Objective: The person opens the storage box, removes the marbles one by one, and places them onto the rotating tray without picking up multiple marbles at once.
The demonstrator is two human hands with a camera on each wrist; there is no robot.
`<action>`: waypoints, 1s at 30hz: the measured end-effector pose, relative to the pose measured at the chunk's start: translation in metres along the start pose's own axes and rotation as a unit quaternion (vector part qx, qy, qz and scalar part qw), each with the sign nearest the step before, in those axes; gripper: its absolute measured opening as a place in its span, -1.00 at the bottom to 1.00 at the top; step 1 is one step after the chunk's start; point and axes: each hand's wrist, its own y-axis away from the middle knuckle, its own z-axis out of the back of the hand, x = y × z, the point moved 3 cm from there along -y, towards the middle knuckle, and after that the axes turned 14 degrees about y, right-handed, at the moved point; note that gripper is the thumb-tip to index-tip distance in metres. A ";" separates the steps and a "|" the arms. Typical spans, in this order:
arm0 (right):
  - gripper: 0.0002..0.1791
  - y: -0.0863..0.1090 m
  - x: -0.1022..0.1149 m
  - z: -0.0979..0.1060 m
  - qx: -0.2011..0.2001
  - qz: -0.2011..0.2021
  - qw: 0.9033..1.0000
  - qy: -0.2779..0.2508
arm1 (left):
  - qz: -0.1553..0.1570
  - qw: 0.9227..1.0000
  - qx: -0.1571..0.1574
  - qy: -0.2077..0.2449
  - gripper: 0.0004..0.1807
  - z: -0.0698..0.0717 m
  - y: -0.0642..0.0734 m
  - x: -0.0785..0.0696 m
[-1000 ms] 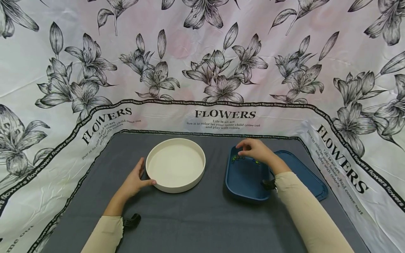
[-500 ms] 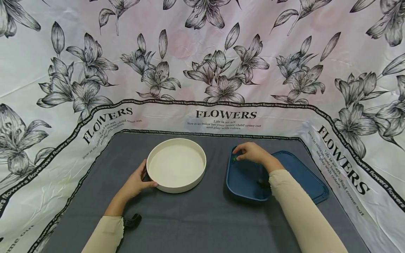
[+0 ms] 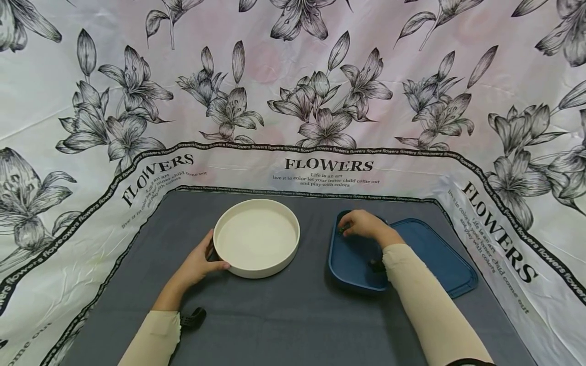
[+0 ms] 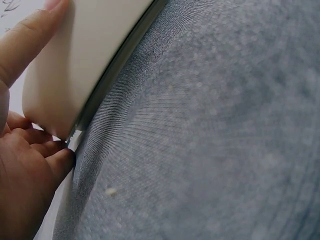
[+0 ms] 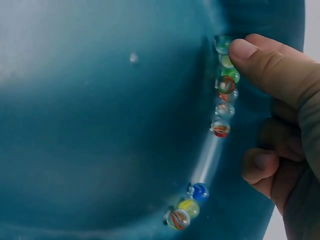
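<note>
A round cream-coloured dish (image 3: 256,236) sits left of centre on the grey cloth. My left hand (image 3: 199,262) holds its left side, the thumb near the rim and the fingers (image 4: 42,142) curled at the lower outer wall. To the right is a blue rectangular tub (image 3: 354,269). Inside it several glass marbles (image 5: 226,85) lie in a row along the edge of its floor, with a smaller group by a blue marble (image 5: 199,191). My right hand (image 3: 363,224) reaches into the tub's far end. Its thumb meets the endmost green marble (image 5: 222,45); whether it is pinched is unclear.
A flat blue lid (image 3: 430,249) lies on the cloth right of the tub, partly behind the right forearm. The grey table cloth (image 3: 274,325) has a white floral border (image 3: 329,175) at the back. Dark wrist straps show at both wrists.
My right hand has moved slightly left and lower into the tub, onto the marbles at the far end. The left hand stays on the dish.
</note>
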 end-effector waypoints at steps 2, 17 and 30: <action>-0.77 -0.003 -0.001 -0.003 0.006 0.001 1.000 0.000 | -0.002 1.000 0.001 -0.004 0.44 0.000 -0.001 0.000; -0.82 -0.008 0.000 -0.008 0.012 -0.009 1.000 0.019 | -0.008 1.000 0.001 0.008 0.45 0.001 -0.004 0.002; -0.84 -0.001 0.007 0.020 -0.006 0.001 1.000 0.015 | 0.004 1.000 -0.010 -0.008 0.45 0.002 0.000 0.003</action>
